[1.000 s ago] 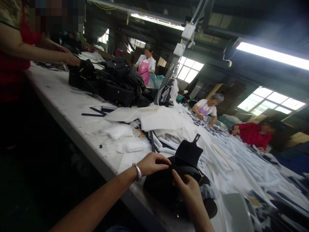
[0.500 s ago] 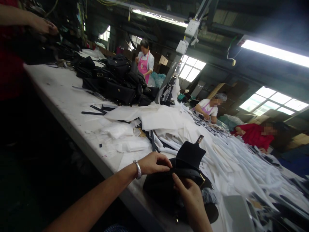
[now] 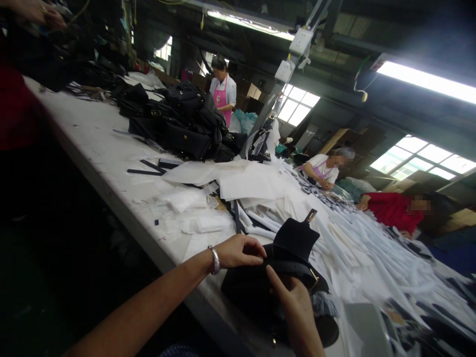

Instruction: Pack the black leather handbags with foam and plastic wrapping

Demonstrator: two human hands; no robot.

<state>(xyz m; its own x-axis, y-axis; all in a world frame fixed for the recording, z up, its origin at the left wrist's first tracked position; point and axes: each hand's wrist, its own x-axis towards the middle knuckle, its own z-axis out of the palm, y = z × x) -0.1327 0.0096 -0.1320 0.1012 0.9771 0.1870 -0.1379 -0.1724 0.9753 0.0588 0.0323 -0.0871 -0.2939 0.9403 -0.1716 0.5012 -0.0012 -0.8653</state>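
Note:
A black handbag point(image 3: 256, 292) lies at the near edge of the long white table point(image 3: 100, 144), its flap point(image 3: 297, 239) standing up with a metal clasp at the tip. My left hand point(image 3: 238, 250), with a silver bangle on the wrist, pinches the bag's upper rim. My right hand point(image 3: 292, 297) grips the same rim from the near side, thumb pointing toward the left hand. Both hands are closed on the bag.
Sheets and rolls of white paper point(image 3: 256, 186) cover the table beyond the bag. A heap of black bags point(image 3: 182, 124) sits farther along. A person in red stands at the far left; three other workers are across the table. Black strips point(image 3: 148, 168) lie loose.
My hands stay on the bag's rim with little movement. The person at the left has lifted a hand off the bag pile and drawn it up and away.

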